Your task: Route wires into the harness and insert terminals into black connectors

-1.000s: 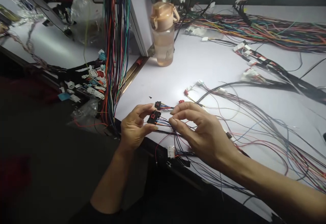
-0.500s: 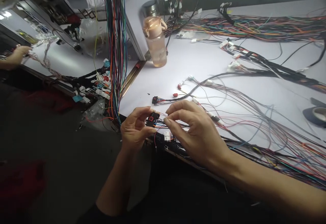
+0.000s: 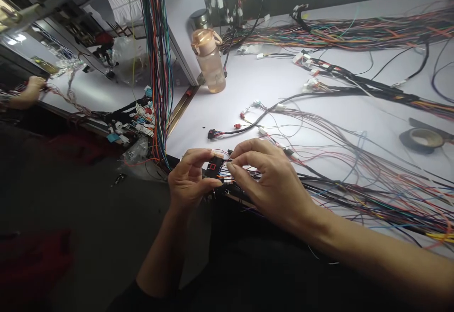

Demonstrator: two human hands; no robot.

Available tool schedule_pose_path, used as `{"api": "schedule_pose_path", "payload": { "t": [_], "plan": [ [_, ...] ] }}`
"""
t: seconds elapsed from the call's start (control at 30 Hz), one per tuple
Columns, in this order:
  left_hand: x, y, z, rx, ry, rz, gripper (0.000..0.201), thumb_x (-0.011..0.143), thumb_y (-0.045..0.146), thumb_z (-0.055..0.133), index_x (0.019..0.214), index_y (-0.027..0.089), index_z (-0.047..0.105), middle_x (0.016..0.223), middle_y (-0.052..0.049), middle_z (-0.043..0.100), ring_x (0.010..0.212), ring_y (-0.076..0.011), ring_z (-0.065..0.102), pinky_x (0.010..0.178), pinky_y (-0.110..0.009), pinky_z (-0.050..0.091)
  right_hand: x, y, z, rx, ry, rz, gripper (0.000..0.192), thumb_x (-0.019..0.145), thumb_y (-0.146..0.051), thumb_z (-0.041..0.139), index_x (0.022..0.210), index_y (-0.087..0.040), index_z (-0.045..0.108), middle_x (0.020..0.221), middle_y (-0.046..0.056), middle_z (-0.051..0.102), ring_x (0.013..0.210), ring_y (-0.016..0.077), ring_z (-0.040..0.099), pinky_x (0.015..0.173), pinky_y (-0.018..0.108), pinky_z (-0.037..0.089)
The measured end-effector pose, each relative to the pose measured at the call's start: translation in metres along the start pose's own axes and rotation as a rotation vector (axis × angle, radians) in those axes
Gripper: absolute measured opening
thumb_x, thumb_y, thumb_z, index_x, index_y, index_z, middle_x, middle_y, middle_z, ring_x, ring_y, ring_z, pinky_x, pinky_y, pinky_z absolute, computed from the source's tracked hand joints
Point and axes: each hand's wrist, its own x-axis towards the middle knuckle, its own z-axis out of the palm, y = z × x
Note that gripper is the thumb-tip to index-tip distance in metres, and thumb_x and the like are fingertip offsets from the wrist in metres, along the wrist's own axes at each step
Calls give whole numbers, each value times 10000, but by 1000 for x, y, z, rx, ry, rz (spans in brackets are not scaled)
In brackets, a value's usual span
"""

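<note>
Black connector (image 3: 214,166) with red insert is being pinched by the left hand (image 3: 187,179) at the white table (image 3: 269,85) front edge — its wires (image 3: 234,176) are being gripped by the right hand (image 3: 269,179) fingertips. 1 water bottle (image 3: 209,61) is standing well apart.

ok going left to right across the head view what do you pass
co-worker's hand → hanging bundle of coloured wires → left hand → black connector pinched in its fingers → right hand at the connector's wires → roll of black tape on the white table
</note>
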Motion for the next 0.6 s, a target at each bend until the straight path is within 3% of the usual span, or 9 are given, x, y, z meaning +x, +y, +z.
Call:
{"api": "schedule_pose_path", "payload": {
  "t": [0.2,0.43,0.6],
  "plan": [
    [-3,7,8,75,-33,43,511,591,240,872,1073,234,701,991,-57,660,945,-214,667,866,-341,570,-8,-1,1,-65,56,-35,135,859,-156,637,733,-194,663,916,0,675,855,169,584,805,359,377],
    [-12,3,14,29,-7,-3,502,615,229,859,1088,246,691,1035,-57,649,952,-208,667,849,-325,575,-20,5,-3,-102,78,-70,84,864,-196,653,796,-224,692,1044,-1,676,937,192,589,853,386,368],
    [-15,5,18,44,-16,22,493,615,177,852,1079,231,695,995,-51,632,932,-196,662,818,-304,582,-21,4,0,-79,86,-72,136,882,-148,606,762,-187,656,950,16,675,879,184,585,819,375,386]
  ]
}}
